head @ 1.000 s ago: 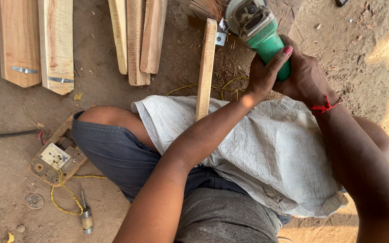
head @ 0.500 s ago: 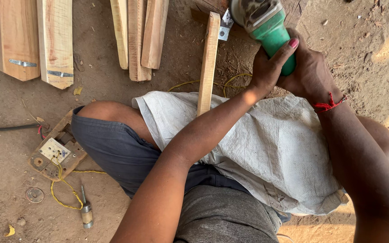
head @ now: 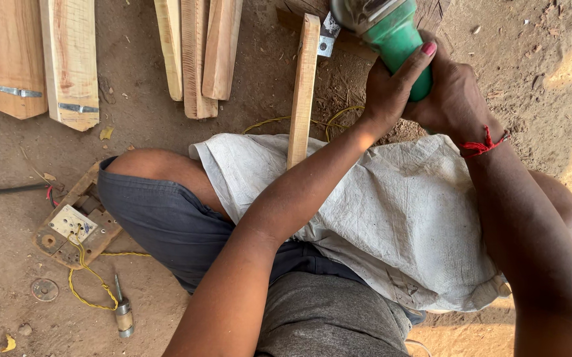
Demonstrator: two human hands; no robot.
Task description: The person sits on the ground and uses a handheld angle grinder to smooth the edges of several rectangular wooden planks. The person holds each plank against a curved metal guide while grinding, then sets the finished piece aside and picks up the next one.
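Bare dirt ground under left hand [head: 391, 89] and right hand [head: 454, 96], both clenched around green grinder [head: 398, 39].

Your hands [head: 424, 89] crowd the green grinder [head: 395, 30]; the upright wooden strip [head: 304, 86] stands just left of it. Between strip and the leaning wood pieces [head: 196, 56] you have a bare dirt lane. Lower left is cluttered: switch board [head: 74, 228], yellow wire [head: 91, 284]. Bare sandy ground lies open on your right.
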